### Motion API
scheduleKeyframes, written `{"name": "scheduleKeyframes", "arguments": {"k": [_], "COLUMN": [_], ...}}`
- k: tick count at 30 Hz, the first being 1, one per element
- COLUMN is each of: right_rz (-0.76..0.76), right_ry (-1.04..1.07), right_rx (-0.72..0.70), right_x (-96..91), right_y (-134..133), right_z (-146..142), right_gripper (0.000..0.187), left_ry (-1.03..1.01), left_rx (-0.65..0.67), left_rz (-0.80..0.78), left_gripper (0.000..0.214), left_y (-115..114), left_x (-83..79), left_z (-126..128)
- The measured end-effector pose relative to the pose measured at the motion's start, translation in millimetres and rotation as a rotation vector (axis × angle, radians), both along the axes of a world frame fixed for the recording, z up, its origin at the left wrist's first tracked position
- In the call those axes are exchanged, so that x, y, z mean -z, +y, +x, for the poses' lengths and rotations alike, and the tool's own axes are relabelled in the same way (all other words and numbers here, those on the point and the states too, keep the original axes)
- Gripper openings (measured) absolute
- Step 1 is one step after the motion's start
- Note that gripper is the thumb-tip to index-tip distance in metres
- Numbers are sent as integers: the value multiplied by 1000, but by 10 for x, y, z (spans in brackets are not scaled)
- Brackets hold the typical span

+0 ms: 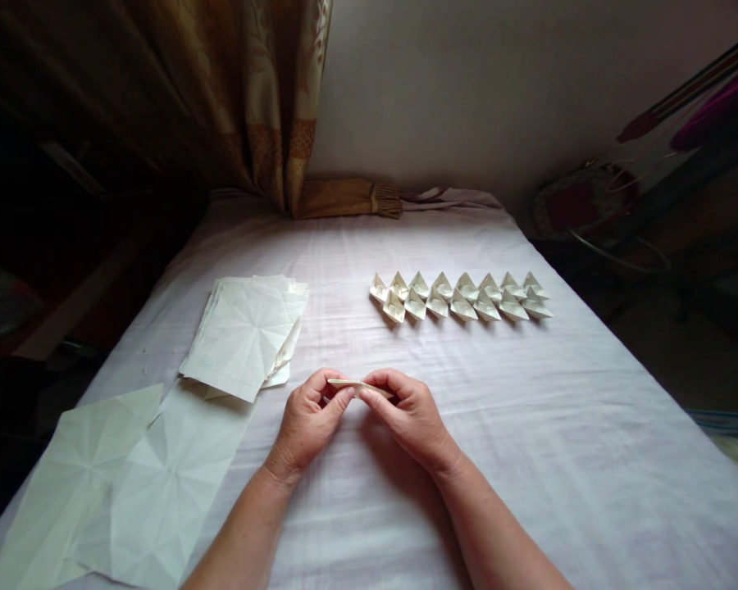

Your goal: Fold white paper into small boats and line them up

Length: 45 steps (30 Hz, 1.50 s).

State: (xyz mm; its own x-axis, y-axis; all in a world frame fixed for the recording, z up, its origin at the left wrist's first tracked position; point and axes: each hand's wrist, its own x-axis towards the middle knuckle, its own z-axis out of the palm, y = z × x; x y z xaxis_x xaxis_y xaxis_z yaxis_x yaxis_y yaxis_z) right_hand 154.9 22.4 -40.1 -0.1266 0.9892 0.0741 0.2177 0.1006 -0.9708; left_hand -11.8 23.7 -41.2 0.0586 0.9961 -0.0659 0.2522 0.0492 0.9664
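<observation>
Between both hands is a small folded piece of paper (348, 383), seen almost edge-on above the cloth. My left hand (316, 414) pinches its left part, thumb on the near side and fingers behind. On the right part, my right hand (412, 410) grips it the same way, and the two thumbs nearly meet at the middle. Fingers cover much of the paper, so its full shape is hidden. Beyond my right hand, several folded paper boats (464, 307) stand in two tight rows. A stack of creased paper sheets (246, 328) lies beyond my left hand.
Two loose creased sheets (169, 483) spread over the near left of the cloth-covered table (529, 459). At the back, a patterned curtain (283, 106) hangs down to the cloth by the wall (455, 98). Dim objects stand beyond the right edge.
</observation>
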Motion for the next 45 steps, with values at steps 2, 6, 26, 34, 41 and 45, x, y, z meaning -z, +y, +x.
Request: {"name": "scheduleKeyframes", "arguments": {"k": [2, 6, 26, 34, 41, 45], "right_rz": [-10, -9, -81, -84, -150, -178], "right_ry": [-18, -28, 36, 95, 148, 159], "right_rx": [-47, -68, -63, -195, -212, -170], "right_x": [-20, -36, -17, -37, -24, -19], "right_y": [-7, -21, -4, -37, -30, -24], "right_z": [-1, -3, 13, -6, 4, -14], "right_gripper": [14, 13, 21, 30, 35, 31], "left_ry": [-2, -40, -69, -60, -44, -20], "left_rx": [-2, 21, 33, -28, -49, -53], "left_rz": [-14, -66, -100, -81, -49, -19], "left_gripper": [20, 27, 53, 61, 56, 53], "left_y": [-2, -11, -5, -4, -23, -26], "left_x": [6, 15, -43, -98, -53, -32], "left_z": [0, 3, 33, 24, 20, 16]}}
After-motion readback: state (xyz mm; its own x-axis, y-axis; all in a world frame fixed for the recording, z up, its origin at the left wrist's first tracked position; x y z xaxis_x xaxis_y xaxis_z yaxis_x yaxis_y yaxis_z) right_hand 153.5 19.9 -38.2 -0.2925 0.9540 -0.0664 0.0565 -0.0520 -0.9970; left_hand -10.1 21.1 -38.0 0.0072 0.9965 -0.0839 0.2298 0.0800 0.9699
